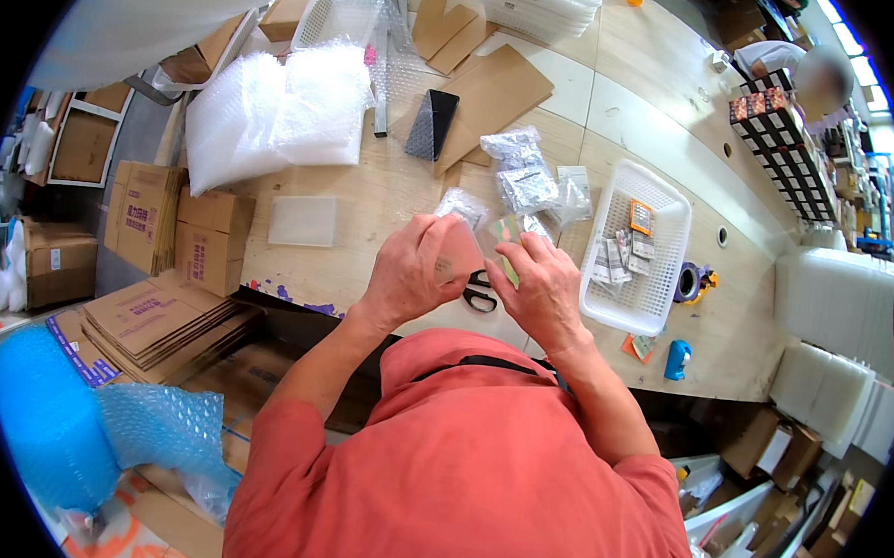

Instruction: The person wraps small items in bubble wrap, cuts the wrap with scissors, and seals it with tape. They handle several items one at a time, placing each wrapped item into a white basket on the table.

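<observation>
Just in front of my body, my left hand (416, 270) pinches a thin, see-through plastic piece (457, 255) that looks pinkish and bears small print. My right hand (540, 292) has thumb and finger on a small multicoloured card or sticker sheet (507, 233), in green and orange. Whether that sheet touches the plastic piece is hard to tell. Beneath the hands lie black-handled scissors (480, 301). Beyond them are several bubble-wrapped packets (526, 187). To the right of my right hand stands a white plastic basket (592, 289) holding small labelled packs (618, 260) and an orange-edged pack (641, 217).
A phone (443, 118) lies near brown cardboard sheets (500, 87). Bubble-wrap bags (290, 107) and a translucent box (302, 220) sit left. At right are tape rolls (688, 282) and a blue dispenser (678, 360). A person (771, 57) stands behind stacked boxes (785, 155).
</observation>
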A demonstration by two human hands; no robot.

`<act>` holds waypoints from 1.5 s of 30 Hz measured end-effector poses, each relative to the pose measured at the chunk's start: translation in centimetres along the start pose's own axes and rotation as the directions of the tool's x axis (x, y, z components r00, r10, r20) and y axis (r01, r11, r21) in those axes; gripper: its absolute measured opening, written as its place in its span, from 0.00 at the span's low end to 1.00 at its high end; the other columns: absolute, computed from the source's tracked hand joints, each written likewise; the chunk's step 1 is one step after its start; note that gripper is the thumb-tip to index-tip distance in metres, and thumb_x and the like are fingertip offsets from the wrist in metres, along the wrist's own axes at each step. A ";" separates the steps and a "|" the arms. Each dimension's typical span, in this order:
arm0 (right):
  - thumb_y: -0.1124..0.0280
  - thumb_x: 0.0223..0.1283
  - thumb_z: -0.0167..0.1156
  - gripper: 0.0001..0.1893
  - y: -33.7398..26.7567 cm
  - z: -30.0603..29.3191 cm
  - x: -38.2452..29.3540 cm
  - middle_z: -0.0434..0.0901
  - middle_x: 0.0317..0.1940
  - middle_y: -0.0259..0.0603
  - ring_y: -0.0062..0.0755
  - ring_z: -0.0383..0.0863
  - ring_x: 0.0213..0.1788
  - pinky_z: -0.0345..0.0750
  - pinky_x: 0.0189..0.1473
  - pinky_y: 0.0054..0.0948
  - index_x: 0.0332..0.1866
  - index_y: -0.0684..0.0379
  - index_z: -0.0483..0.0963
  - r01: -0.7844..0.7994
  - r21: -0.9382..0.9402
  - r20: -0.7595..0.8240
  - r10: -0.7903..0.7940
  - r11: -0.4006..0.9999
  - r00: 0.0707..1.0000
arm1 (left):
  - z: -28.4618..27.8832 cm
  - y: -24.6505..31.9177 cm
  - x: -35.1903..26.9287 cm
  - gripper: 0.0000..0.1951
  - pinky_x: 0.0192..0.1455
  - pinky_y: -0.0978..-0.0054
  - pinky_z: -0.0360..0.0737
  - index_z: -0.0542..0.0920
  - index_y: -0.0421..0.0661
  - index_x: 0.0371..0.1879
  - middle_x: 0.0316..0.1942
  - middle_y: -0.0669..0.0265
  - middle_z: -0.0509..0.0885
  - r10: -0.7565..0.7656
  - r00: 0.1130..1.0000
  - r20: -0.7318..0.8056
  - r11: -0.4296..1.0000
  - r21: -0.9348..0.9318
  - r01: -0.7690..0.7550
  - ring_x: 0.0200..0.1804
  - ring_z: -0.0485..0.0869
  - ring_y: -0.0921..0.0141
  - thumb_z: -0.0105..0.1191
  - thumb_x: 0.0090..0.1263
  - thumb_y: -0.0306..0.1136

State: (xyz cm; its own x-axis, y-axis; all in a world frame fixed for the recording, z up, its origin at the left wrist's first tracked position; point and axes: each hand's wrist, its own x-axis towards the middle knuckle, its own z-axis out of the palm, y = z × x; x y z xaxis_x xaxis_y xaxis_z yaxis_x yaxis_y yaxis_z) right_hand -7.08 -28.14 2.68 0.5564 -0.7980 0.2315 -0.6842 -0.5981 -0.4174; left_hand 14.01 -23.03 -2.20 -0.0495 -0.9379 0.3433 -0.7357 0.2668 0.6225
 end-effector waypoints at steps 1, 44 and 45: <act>0.64 0.61 0.73 0.10 0.1 0.0 -0.1 0.81 0.38 0.38 0.41 0.84 0.43 0.80 0.44 0.39 0.41 0.57 0.84 -0.028 0.048 0.033 0.026 0.998 0.999 | -0.1 0.3 -0.2 0.40 0.49 0.57 0.84 0.74 0.45 0.67 0.52 0.57 0.79 0.011 1.000 -0.003 1.000 -0.002 -0.011 0.49 0.84 0.53 0.75 0.51 0.36; 0.62 0.67 0.71 0.13 1.2 0.6 -1.3 0.86 0.34 0.41 0.33 0.85 0.35 0.80 0.41 0.33 0.41 0.62 0.87 -0.533 0.423 0.395 0.381 0.733 0.836 | -0.6 1.9 -1.7 0.40 0.50 0.60 0.82 0.77 0.46 0.66 0.49 0.59 0.79 -0.025 0.994 0.108 0.995 -0.095 0.036 0.49 0.84 0.55 0.77 0.49 0.32; 0.63 0.68 0.70 0.12 1.3 0.3 -1.2 0.86 0.35 0.41 0.32 0.85 0.35 0.80 0.41 0.32 0.42 0.62 0.88 -0.524 0.393 0.382 0.385 0.756 0.840 | -0.7 1.5 -1.9 0.40 0.51 0.59 0.83 0.76 0.46 0.67 0.50 0.58 0.79 -0.030 0.993 0.115 0.996 -0.084 0.040 0.50 0.84 0.54 0.77 0.49 0.32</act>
State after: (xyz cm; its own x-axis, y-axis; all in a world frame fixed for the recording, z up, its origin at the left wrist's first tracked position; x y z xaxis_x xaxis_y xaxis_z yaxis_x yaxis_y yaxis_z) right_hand -8.50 -27.94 1.61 0.3843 -0.8725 -0.3016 -0.6236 -0.0044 -0.7818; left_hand 13.49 -20.75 -1.42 -0.1048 -0.9649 0.2409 -0.6775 0.2466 0.6930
